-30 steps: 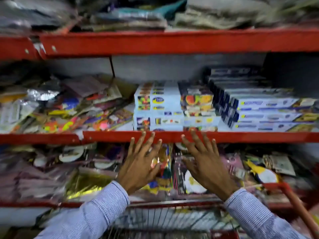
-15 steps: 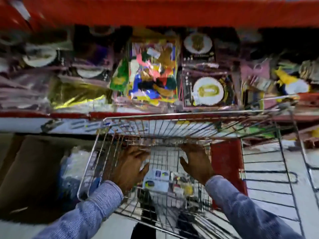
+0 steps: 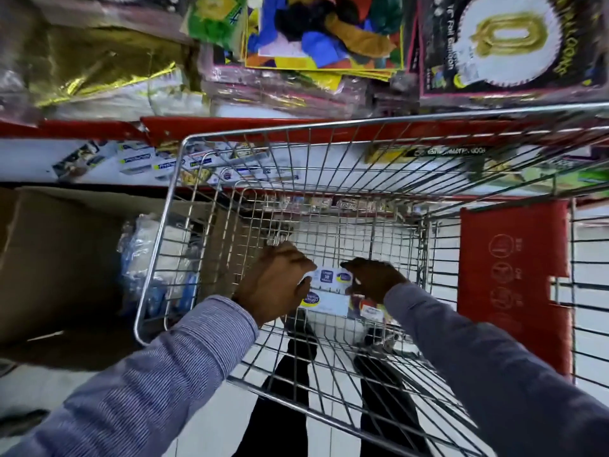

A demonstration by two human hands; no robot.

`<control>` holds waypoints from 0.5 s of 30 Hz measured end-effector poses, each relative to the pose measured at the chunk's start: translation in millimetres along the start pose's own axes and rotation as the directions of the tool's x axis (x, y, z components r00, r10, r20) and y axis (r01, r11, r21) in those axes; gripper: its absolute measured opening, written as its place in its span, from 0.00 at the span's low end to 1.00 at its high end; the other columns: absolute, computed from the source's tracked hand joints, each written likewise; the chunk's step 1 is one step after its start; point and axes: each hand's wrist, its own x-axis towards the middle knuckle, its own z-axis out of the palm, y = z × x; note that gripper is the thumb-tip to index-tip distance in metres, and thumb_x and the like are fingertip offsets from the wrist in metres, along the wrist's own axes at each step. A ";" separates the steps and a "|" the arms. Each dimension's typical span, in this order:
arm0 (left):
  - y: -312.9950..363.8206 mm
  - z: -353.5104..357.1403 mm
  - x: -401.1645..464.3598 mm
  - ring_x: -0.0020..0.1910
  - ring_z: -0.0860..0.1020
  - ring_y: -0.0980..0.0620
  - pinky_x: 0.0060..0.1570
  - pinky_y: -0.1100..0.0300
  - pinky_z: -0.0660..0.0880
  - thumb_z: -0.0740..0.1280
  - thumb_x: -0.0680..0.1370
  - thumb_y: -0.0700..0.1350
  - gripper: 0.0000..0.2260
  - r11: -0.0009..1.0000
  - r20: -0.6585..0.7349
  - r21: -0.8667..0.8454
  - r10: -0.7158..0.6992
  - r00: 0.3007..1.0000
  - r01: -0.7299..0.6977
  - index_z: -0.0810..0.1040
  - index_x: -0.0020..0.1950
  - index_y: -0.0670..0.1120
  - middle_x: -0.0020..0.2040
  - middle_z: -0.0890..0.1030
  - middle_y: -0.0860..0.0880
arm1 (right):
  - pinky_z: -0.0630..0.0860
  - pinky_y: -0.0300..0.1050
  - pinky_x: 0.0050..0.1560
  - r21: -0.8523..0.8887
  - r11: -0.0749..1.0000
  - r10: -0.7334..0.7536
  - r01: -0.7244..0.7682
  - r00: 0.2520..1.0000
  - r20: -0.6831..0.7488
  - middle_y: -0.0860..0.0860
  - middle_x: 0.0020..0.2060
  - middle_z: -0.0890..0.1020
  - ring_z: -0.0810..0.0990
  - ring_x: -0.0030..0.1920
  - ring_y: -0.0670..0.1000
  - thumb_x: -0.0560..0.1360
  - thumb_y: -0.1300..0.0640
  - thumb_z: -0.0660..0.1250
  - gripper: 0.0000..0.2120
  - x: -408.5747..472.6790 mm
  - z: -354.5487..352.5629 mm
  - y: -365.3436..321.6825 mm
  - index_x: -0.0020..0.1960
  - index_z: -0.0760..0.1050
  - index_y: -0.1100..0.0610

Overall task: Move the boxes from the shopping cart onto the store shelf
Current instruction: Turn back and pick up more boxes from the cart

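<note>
In the head view, both hands have dropped from the red shelf edge, where they lay spread a second ago, into the silver wire shopping cart point(image 3: 329, 130) at the centre of the frame, which suggests one load is shelved and the next pickup is starting. The left hand point(image 3: 276, 282) and right hand point(image 3: 372, 280) curl around opposite ends of the small white cardboard boxes with blue and yellow oval logos point(image 3: 329, 291), stacked on the cart floor. The red metal store shelf point(image 3: 230, 127) crosses the upper frame beyond the cart's far rim, packed with foil and coloured party goods.
</note>
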 end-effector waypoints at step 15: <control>22.4 96.7 51.6 0.54 0.78 0.37 0.46 0.47 0.75 0.69 0.74 0.37 0.17 0.993 0.531 0.079 0.033 0.847 -0.088 0.71 0.62 0.39 0.57 0.78 0.39 | 0.77 0.54 0.52 -0.008 0.998 -0.056 0.060 0.869 -0.491 0.59 0.61 0.80 0.80 0.57 0.62 0.73 0.44 0.68 0.32 -60.1 -75.3 22.2 0.71 0.65 0.57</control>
